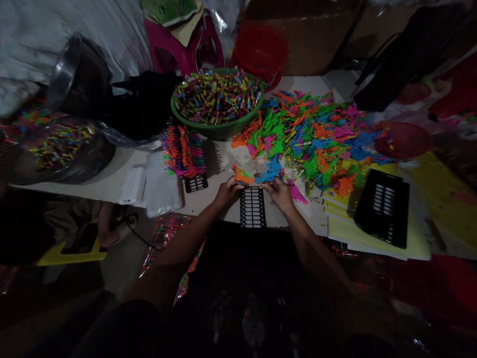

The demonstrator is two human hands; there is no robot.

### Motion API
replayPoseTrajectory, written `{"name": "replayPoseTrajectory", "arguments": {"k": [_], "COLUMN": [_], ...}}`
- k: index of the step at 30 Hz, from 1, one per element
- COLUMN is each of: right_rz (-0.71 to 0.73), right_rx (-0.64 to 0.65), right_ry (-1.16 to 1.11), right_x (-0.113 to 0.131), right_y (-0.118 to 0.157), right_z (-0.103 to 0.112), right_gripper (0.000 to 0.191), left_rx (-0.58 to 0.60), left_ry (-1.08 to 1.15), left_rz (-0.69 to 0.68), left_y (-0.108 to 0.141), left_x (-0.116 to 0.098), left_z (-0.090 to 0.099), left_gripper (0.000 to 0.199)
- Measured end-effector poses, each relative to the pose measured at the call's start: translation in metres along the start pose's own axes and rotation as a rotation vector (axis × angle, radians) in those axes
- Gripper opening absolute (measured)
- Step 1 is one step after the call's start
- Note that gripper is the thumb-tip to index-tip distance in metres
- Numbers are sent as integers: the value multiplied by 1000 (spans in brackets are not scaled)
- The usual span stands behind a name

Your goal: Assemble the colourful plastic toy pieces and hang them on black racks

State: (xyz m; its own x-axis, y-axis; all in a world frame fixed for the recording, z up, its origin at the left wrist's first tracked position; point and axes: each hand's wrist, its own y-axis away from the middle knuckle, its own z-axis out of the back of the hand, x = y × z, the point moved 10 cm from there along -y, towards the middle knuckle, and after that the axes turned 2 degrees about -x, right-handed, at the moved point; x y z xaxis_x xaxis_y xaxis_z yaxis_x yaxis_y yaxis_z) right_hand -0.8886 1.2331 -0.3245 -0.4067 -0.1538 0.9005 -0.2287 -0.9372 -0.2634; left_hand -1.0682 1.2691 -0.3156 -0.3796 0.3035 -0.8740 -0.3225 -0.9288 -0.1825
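A black slotted rack (253,208) lies on the white table near its front edge. At the rack's far left corner, my left hand (228,192) is closed on an orange plastic piece (244,175) with some green beside it. My right hand (280,193) pinches a blue plastic piece (271,170) at the far right corner. Both pieces are just beyond the rack's far end, close together. A pink piece (296,191) lies by my right hand. Behind it spreads a large heap of colourful plastic pieces (298,129).
A green basin (216,130) of small coloured tubes stands behind the rack. Left of it are a filled rack (184,154) and clear bags (160,184). Black racks (383,206) rest on yellow sheets (372,234) at right. A person's hand (108,231) shows at left.
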Motion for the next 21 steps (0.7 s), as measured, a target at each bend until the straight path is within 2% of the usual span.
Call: {"name": "replayPoseTrajectory", "arguments": {"k": [5, 10, 21], "right_rz": [-26, -16, 7], "right_rx": [0, 66, 80], "right_ry": [59, 218, 341], "right_x": [1, 9, 16], "right_y": [-1, -2, -1], "right_z": [-3, -9, -9], "right_gripper": [28, 23, 19], "left_rx": [-50, -62, -6], "left_ry": [0, -53, -245], "left_rz": [8, 17, 24], "left_y": [3, 3, 2], "left_x": [1, -1, -7], "left_z": [3, 3, 2], "left_gripper": [12, 13, 13]}}
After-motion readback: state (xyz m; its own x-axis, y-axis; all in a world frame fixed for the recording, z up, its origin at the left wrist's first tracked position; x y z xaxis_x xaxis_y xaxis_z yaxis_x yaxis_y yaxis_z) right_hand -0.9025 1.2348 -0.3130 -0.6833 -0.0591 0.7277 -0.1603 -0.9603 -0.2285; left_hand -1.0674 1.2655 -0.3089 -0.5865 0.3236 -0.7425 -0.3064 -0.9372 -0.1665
